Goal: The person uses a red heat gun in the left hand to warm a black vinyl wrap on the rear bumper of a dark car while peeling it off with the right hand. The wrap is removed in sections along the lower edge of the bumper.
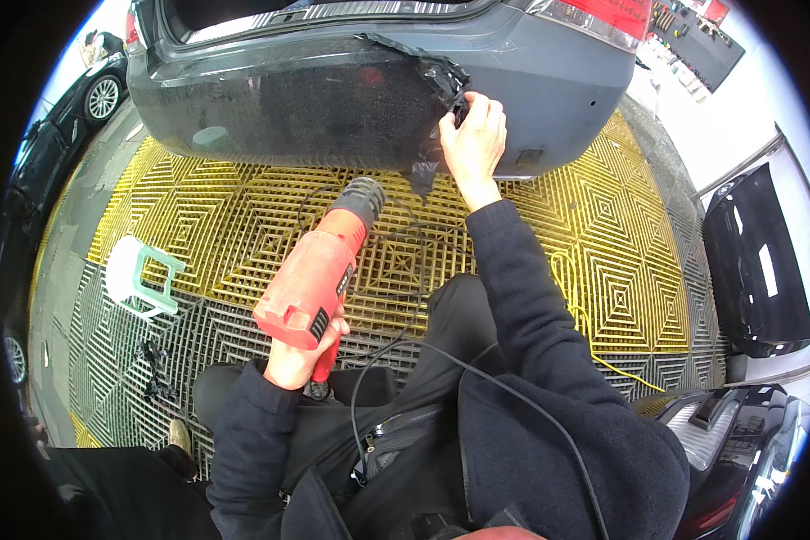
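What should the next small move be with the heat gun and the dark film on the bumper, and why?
Probably swing the red heat gun up toward the peeling edge: the right hand already pinches the loose dark film on the grey bumper, while the left hand aims the nozzle below it.

A white and green plastic stool (pixel 139 274) lies tipped on the yellow and grey grid floor (pixel 603 243). A black car (pixel 85 90) stands far left, and a detached black car door (pixel 754 261) leans at the right wall.
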The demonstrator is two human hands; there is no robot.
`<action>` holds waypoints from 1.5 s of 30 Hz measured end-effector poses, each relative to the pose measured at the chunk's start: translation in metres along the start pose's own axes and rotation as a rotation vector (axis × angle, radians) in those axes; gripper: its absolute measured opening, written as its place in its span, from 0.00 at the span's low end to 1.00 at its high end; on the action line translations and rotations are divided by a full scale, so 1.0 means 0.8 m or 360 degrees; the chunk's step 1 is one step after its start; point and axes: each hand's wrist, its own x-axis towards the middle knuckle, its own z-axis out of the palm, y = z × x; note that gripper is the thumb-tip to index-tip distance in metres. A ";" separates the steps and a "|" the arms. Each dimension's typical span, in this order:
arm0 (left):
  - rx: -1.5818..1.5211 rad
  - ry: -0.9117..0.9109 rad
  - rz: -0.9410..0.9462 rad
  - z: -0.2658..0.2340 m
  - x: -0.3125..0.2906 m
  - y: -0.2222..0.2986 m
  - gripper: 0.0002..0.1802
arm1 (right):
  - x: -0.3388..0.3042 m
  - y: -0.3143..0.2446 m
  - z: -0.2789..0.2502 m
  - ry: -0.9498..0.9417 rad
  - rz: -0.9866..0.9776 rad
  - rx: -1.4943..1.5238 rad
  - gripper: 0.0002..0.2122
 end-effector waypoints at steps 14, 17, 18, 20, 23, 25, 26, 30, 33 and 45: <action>0.0011 -0.0006 0.0061 0.000 -0.002 0.004 0.11 | 0.051 -0.022 0.008 0.0177 -0.0553 -0.0422 0.15; -0.0009 -0.0004 0.0063 0.001 -0.005 0.005 0.11 | 0.063 -0.017 0.010 0.0038 -0.0600 -0.0450 0.07; 0.0007 -0.0004 0.0063 0.000 -0.006 0.006 0.11 | 0.067 -0.016 0.009 0.0090 -0.0636 -0.0375 0.03; -0.0087 0.0033 0.0060 0.001 -0.009 0.006 0.12 | 0.070 -0.015 0.005 0.0048 -0.0612 -0.0204 0.03; -0.0041 0.0046 0.0093 0.000 -0.013 0.008 0.12 | 0.072 -0.020 0.001 -0.0029 -0.0602 -0.0221 0.04; -0.0043 0.0042 0.0094 0.000 -0.013 0.009 0.11 | 0.075 -0.025 0.002 0.0054 -0.0711 -0.0336 0.04; -0.0024 0.0033 0.0100 -0.001 -0.014 0.009 0.11 | 0.077 -0.027 0.004 -0.0017 -0.0666 -0.0304 0.04; 0.0144 -0.0023 0.0128 -0.009 -0.015 0.007 0.11 | 0.092 -0.025 0.011 -0.0095 -0.0512 0.0071 0.06; 0.0200 0.0029 0.0129 -0.011 -0.024 0.002 0.11 | 0.098 -0.016 0.010 -0.0242 -0.0279 0.0331 0.09; 0.0270 0.0017 0.0109 -0.026 -0.058 0.000 0.13 | 0.118 0.010 0.020 -0.0474 -0.0014 0.0641 0.14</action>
